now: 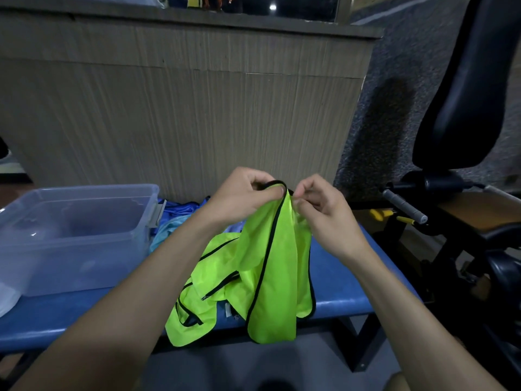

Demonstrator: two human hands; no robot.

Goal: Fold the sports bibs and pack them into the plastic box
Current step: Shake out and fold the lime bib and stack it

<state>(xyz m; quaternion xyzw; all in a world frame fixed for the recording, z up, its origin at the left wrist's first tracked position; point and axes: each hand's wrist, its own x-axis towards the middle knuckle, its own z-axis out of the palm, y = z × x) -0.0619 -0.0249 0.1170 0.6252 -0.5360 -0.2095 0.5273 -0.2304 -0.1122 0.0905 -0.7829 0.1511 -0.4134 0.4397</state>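
A neon yellow-green sports bib with black trim hangs from both my hands above the blue bench. My left hand pinches its top edge at the black trim. My right hand pinches the same top edge just to the right. More yellow-green bib cloth lies crumpled on the bench below and droops over its front edge. Blue bibs lie heaped behind it. The clear plastic box stands open on the bench at the left, with nothing visible inside.
A wood-grain counter wall rises right behind the bench. Black gym equipment with a padded seat and a grey handle crowds the right side. A white item sits at the far left edge.
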